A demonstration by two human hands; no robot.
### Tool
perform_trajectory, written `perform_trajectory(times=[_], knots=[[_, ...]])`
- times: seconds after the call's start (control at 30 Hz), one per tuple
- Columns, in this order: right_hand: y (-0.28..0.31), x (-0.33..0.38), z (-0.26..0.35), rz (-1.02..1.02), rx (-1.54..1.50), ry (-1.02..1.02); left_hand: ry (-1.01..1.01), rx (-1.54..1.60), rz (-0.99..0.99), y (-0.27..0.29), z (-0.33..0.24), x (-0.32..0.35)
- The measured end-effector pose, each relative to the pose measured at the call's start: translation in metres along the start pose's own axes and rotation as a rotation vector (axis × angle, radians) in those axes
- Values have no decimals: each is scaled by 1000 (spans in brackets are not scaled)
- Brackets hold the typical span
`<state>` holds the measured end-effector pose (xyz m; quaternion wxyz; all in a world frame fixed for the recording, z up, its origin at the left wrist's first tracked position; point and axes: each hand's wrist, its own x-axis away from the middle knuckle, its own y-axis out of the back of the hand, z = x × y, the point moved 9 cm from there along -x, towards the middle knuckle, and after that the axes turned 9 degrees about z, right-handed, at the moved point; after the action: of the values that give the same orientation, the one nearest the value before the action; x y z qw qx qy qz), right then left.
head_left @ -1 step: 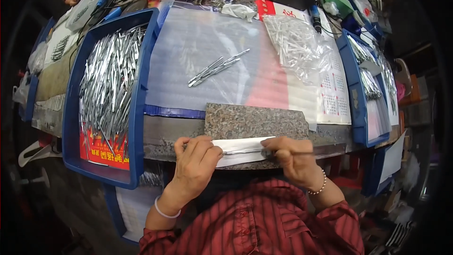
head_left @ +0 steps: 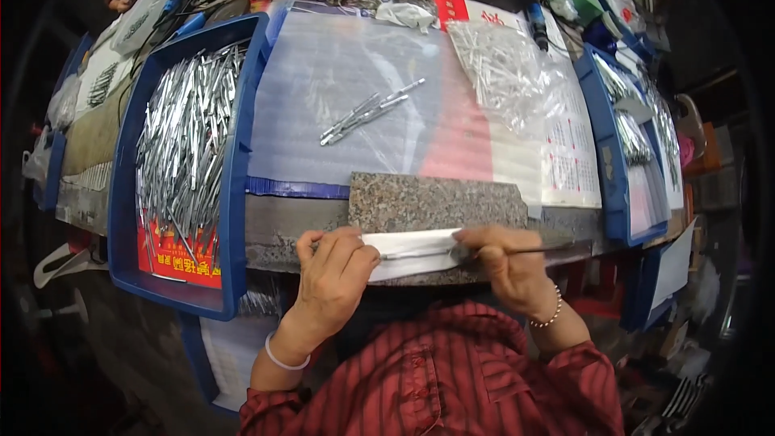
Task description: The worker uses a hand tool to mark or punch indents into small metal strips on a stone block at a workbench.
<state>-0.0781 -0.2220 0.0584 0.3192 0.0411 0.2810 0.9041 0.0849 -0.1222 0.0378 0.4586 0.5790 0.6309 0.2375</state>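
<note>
A folded white sheet, paper or cloth, lies over the front of a speckled stone slab. Along its fold runs a thin metal rod. My left hand is closed on the sheet's left end, with its fingertips pressing the rod. At the other end, my right hand pinches a thin dark stick-like tool. Its shaft pokes out to the right, and a dark end shows by my fingers over the sheet. The exact kind of this tool cannot be made out.
A blue tray full of slim metal rods stands at left. Several rods lie on the plastic-covered table. Behind on the right rests a clear bag of pale sticks; another blue tray sits at the right edge.
My right hand has shifted slightly right along the sheet, and the dark tool's shaft now sticks out farther to the right. My left hand keeps its hold.
</note>
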Motion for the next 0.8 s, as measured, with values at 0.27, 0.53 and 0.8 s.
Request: perform_trajectory(times=[0.27, 0.53, 0.8], knots=[[31, 41, 10, -282, -361, 8, 52, -104, -81, 30, -22, 15], [-26, 32, -17, 99, -691, -333, 86, 108, -91, 35, -34, 35], [-43, 24, 4, 205, -347, -92, 248, 379, -121, 33, -27, 59]])
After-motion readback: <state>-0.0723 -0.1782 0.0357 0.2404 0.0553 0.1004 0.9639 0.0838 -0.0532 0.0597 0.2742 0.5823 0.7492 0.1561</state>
